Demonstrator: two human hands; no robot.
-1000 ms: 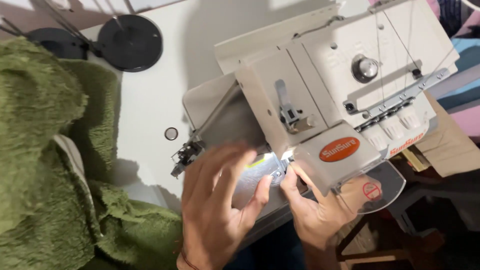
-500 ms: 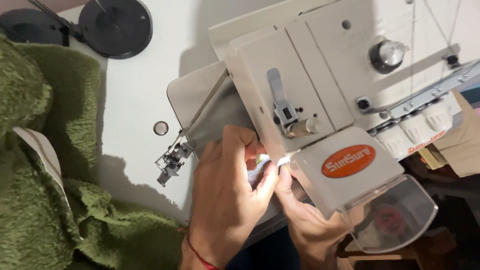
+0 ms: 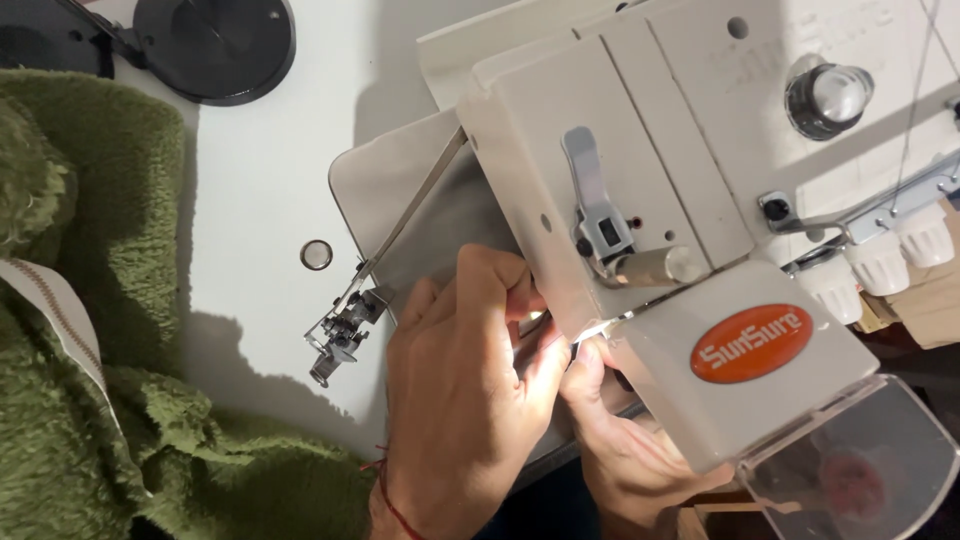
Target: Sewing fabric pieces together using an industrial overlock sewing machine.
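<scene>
Mid-frame, left hand [image 3: 455, 400] and right hand [image 3: 625, 455] pinching something unseen at needle area of cream metal overlock sewing machine [image 3: 640, 180]; seemingly threading, needing steady fingertips next.

The sewing machine [image 3: 700, 200] blocks the right; green fleece [image 3: 90, 400] crowds the left; bare bench [image 3: 260, 180] lies between, around a swung-out presser foot [image 3: 340, 335].
</scene>
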